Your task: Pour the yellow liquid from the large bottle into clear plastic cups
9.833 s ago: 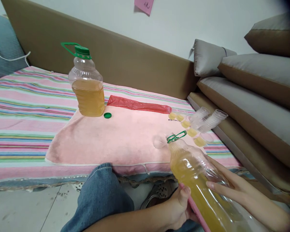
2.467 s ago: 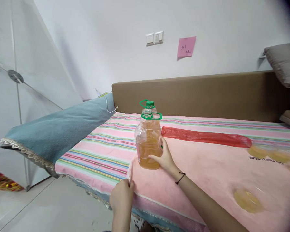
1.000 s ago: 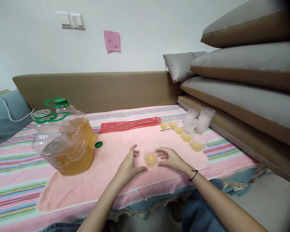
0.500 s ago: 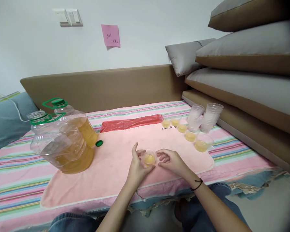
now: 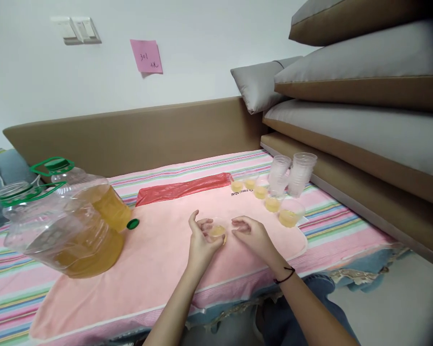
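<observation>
A small clear plastic cup [image 5: 217, 231] with yellow liquid in it is held by my left hand [image 5: 204, 242], fingers on its far side and thumb on the near side. The index finger sticks up. To the right of the cup, my right hand [image 5: 251, 234] hovers with bent fingers apart from the thumb, and nothing shows between them. A small gap separates it from the cup. Under both hands lies a pink cloth [image 5: 159, 259].
Two large jugs [image 5: 90, 254] of yellow liquid stand at left, the nearer one uncapped; a green cap [image 5: 133, 224] lies beside them. Several part-filled cups [image 5: 289, 217] line the right side near stacked cups [image 5: 301, 175]. A red plastic bag [image 5: 184, 187] lies behind. Cushions [image 5: 361, 125] rise at right.
My right hand has drawn slightly away from the cup, which stays in my left hand. The whole view has turned a little to the right.
</observation>
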The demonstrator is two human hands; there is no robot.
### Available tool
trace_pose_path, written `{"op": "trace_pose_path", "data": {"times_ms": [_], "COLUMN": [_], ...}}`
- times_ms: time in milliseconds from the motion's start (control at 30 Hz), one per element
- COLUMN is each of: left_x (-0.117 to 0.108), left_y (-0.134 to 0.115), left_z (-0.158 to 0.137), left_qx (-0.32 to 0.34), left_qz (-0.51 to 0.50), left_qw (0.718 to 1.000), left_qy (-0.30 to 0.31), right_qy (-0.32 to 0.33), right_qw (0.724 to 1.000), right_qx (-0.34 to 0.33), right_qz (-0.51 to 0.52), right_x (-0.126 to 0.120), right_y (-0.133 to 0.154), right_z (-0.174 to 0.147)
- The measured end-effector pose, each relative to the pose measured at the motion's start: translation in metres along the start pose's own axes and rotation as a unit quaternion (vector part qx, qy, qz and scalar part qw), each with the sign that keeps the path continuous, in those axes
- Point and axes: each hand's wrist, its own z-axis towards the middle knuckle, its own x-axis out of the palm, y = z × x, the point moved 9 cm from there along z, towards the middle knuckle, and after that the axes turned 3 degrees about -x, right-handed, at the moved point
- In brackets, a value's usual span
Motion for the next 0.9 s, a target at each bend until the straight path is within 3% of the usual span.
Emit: {"op": "trace_pose_path", "data": {"times_ms": [200, 333, 633, 900], "left_x": [0.044, 0.074, 0.123, 0.145], "left_y": [-0.018, -0.014, -0.004, -0.004], "left_z": [0.046, 0.077, 0.121, 0.132], "left_qx": [0.021, 0.016, 0.01, 0.012], "left_qz": [0.004, 0.001, 0.001, 0.012], "left_qw": [1.0, 1.0, 1.0, 1.0], "left_qy": [0.001, 0.001, 0.008, 0.006], "right_qy": [-0.142, -0.194, -0.201, -0.189], "right_qw": [0.987, 0.973, 0.964, 0.96], "right_qx": [0.049, 0.096, 0.113, 0.097], "right_qz": [0.047, 0.078, 0.136, 0.18], "right_x": [-0.039, -0.045, -0.034, -0.04], "right_y": [-0.037, -0.058, -0.059, -0.046], "right_z": [0.018, 0.022, 0.023, 0.028]}}
